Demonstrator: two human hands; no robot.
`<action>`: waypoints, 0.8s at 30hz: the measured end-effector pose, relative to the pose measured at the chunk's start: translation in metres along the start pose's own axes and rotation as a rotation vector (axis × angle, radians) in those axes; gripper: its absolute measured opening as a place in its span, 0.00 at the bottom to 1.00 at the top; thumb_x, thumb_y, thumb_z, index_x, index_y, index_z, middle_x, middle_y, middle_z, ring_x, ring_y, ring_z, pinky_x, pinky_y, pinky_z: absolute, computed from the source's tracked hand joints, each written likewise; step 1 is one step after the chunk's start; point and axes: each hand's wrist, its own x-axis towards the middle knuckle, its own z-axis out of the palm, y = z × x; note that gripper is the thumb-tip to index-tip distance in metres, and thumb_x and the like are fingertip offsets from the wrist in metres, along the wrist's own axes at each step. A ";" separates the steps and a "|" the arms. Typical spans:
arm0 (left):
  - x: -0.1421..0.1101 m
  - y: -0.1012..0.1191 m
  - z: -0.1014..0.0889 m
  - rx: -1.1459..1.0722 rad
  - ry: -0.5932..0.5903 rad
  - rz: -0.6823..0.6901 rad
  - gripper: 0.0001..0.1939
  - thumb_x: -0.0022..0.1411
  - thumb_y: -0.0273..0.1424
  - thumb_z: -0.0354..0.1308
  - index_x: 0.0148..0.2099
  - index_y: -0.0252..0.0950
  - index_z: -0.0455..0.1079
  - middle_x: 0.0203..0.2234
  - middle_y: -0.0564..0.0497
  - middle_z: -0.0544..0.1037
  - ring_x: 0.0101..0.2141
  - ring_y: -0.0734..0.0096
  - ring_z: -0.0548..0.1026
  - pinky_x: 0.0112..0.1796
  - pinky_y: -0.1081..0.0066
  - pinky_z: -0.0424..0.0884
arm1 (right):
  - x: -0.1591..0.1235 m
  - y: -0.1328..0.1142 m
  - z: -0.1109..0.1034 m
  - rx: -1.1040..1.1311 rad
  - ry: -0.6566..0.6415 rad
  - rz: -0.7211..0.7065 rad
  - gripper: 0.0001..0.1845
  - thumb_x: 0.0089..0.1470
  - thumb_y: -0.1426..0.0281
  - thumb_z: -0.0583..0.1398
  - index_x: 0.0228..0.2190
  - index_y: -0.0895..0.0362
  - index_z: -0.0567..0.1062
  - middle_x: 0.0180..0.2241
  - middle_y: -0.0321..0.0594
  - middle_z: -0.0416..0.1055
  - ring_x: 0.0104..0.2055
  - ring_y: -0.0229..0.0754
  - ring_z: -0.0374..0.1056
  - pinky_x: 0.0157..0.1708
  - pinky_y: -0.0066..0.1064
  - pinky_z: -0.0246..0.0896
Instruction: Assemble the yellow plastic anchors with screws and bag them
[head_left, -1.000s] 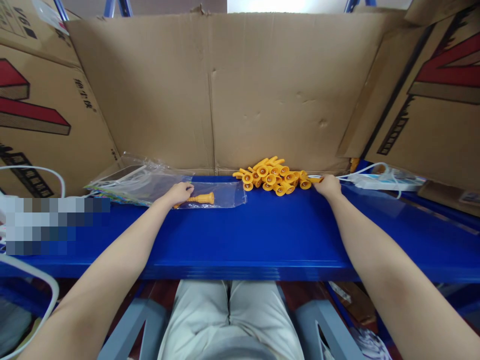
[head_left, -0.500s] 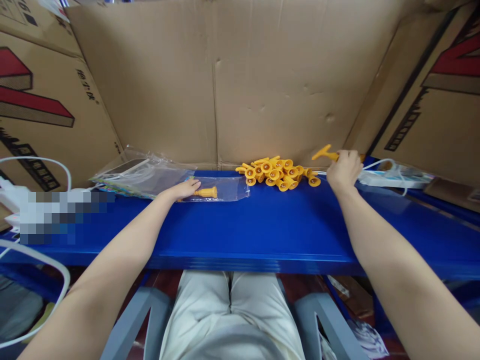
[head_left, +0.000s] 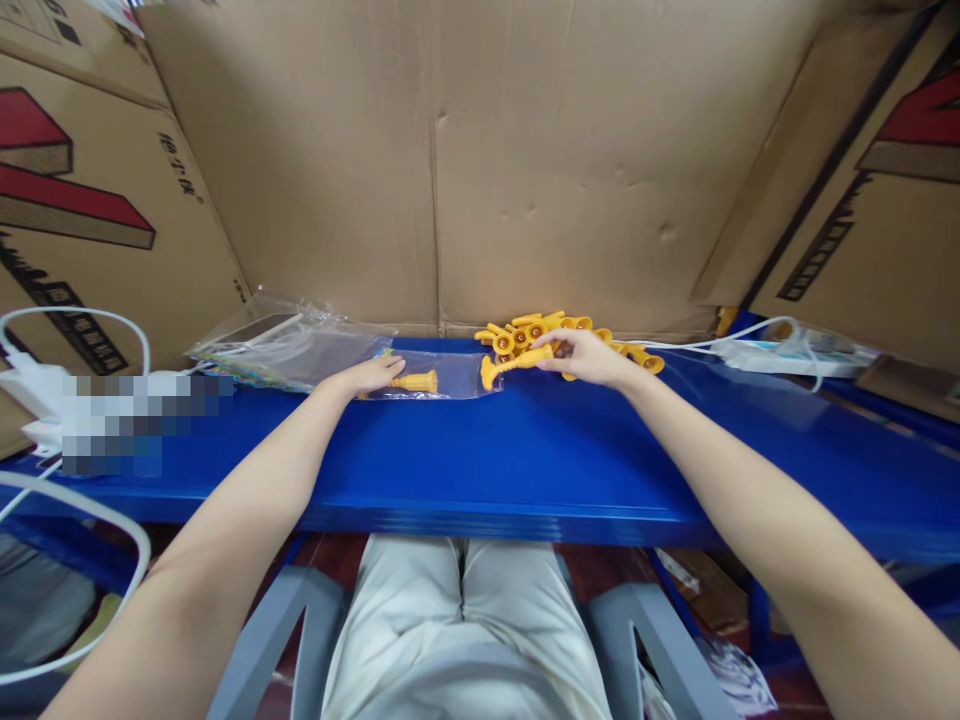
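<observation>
My left hand lies on a clear plastic bag, its fingers stretched out over the film. By its fingertips is a yellow plastic piece with a flared end; it appears to be inside the bag. My right hand grips a yellow T-shaped plastic piece by its flared end. The T end points left, over the bag's right-hand end. Behind and beneath my right hand is a pile of similar yellow pieces, partly hidden by it.
More clear bags lie at the left on the blue table. A tall cardboard sheet stands along the back, with printed boxes at the sides. White cables and plugs are at the left, a white power strip at the right.
My right hand has moved left from beyond the pile, carrying the yellow T-shaped piece to the bag's right-hand end. My left hand has stayed on the bag.
</observation>
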 end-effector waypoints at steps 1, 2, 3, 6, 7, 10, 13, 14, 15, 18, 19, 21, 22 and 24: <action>0.000 0.001 -0.001 0.007 -0.040 -0.006 0.32 0.65 0.42 0.35 0.64 0.29 0.57 0.63 0.45 0.56 0.63 0.67 0.54 0.60 0.71 0.50 | 0.000 -0.001 0.007 -0.011 -0.016 -0.004 0.19 0.42 0.63 0.65 0.38 0.59 0.75 0.25 0.35 0.70 0.22 0.34 0.60 0.24 0.28 0.57; 0.000 0.002 -0.002 0.015 -0.075 -0.010 0.32 0.65 0.41 0.35 0.65 0.29 0.55 0.64 0.46 0.54 0.63 0.68 0.52 0.60 0.71 0.48 | 0.000 -0.002 0.013 -0.024 -0.007 -0.008 0.19 0.43 0.63 0.64 0.37 0.59 0.75 0.24 0.34 0.69 0.22 0.33 0.59 0.24 0.27 0.56; -0.001 0.002 -0.003 0.021 -0.099 -0.009 0.32 0.65 0.41 0.34 0.66 0.30 0.53 0.64 0.47 0.53 0.64 0.68 0.51 0.60 0.71 0.47 | 0.000 -0.003 0.020 -0.039 0.014 -0.008 0.18 0.43 0.63 0.64 0.37 0.59 0.76 0.24 0.34 0.69 0.22 0.33 0.58 0.24 0.27 0.56; -0.002 0.003 -0.005 0.028 -0.116 0.007 0.33 0.65 0.43 0.33 0.67 0.31 0.51 0.65 0.47 0.51 0.64 0.67 0.50 0.60 0.69 0.47 | 0.002 -0.005 0.036 -0.083 0.098 0.022 0.16 0.44 0.64 0.63 0.36 0.60 0.76 0.24 0.34 0.69 0.24 0.35 0.60 0.27 0.28 0.57; -0.002 0.003 -0.005 0.032 -0.123 0.012 0.34 0.65 0.43 0.33 0.67 0.30 0.50 0.65 0.46 0.50 0.64 0.67 0.50 0.60 0.69 0.47 | 0.003 -0.006 0.041 -0.091 0.126 0.042 0.16 0.44 0.64 0.64 0.35 0.60 0.76 0.24 0.34 0.69 0.25 0.36 0.62 0.28 0.29 0.58; -0.004 0.004 -0.005 0.050 -0.166 0.029 0.36 0.65 0.45 0.32 0.68 0.29 0.47 0.65 0.45 0.47 0.64 0.67 0.47 0.61 0.69 0.46 | 0.004 -0.012 0.053 -0.077 0.179 0.115 0.14 0.43 0.67 0.65 0.34 0.60 0.77 0.24 0.36 0.70 0.28 0.39 0.65 0.31 0.31 0.60; -0.008 0.007 -0.007 0.062 -0.208 0.058 0.36 0.65 0.45 0.31 0.68 0.30 0.45 0.66 0.46 0.44 0.65 0.67 0.44 0.61 0.68 0.45 | 0.006 -0.019 0.065 -0.035 0.144 0.160 0.14 0.43 0.70 0.65 0.35 0.60 0.76 0.26 0.37 0.72 0.29 0.40 0.67 0.33 0.32 0.63; -0.010 0.008 -0.008 0.065 -0.217 0.064 0.35 0.65 0.45 0.31 0.69 0.30 0.45 0.66 0.46 0.43 0.65 0.67 0.44 0.61 0.68 0.44 | 0.007 -0.021 0.069 -0.023 0.125 0.162 0.15 0.42 0.71 0.66 0.36 0.61 0.76 0.27 0.38 0.72 0.30 0.40 0.68 0.33 0.32 0.63; -0.012 0.009 -0.010 0.068 -0.224 0.067 0.35 0.66 0.44 0.31 0.69 0.30 0.45 0.66 0.47 0.43 0.65 0.67 0.44 0.61 0.68 0.44 | 0.009 -0.024 0.072 -0.011 0.106 0.159 0.16 0.42 0.72 0.66 0.37 0.61 0.76 0.27 0.38 0.72 0.31 0.40 0.68 0.33 0.32 0.64; -0.018 0.013 -0.015 0.075 -0.235 0.053 0.34 0.66 0.43 0.33 0.68 0.31 0.47 0.66 0.47 0.45 0.65 0.65 0.44 0.61 0.67 0.45 | 0.017 -0.034 0.080 0.019 0.042 0.130 0.16 0.42 0.74 0.66 0.37 0.63 0.77 0.27 0.39 0.71 0.31 0.41 0.69 0.34 0.34 0.64; -0.020 0.014 -0.016 0.073 -0.238 0.045 0.34 0.65 0.44 0.34 0.68 0.31 0.47 0.65 0.47 0.45 0.65 0.64 0.45 0.61 0.66 0.45 | 0.021 -0.038 0.082 0.029 0.019 0.111 0.15 0.42 0.73 0.66 0.37 0.62 0.78 0.26 0.38 0.71 0.31 0.41 0.69 0.34 0.34 0.64; -0.023 0.014 -0.018 0.065 -0.245 0.032 0.35 0.65 0.45 0.36 0.68 0.32 0.48 0.65 0.47 0.46 0.64 0.63 0.46 0.61 0.65 0.46 | 0.030 -0.044 0.085 0.049 -0.024 0.055 0.15 0.43 0.71 0.66 0.37 0.61 0.79 0.26 0.37 0.72 0.30 0.41 0.69 0.34 0.34 0.65; -0.024 0.013 -0.018 0.055 -0.245 0.036 0.35 0.65 0.46 0.36 0.68 0.33 0.49 0.65 0.47 0.46 0.64 0.63 0.47 0.61 0.65 0.46 | 0.035 -0.047 0.087 0.057 -0.037 0.024 0.16 0.43 0.70 0.67 0.37 0.60 0.79 0.27 0.37 0.73 0.30 0.41 0.69 0.34 0.34 0.65; -0.025 0.011 -0.017 0.023 -0.230 0.071 0.34 0.65 0.46 0.35 0.68 0.35 0.49 0.65 0.48 0.47 0.64 0.65 0.48 0.60 0.66 0.48 | 0.046 -0.049 0.093 0.071 -0.047 -0.028 0.18 0.42 0.69 0.68 0.38 0.59 0.79 0.30 0.38 0.75 0.32 0.41 0.70 0.35 0.34 0.66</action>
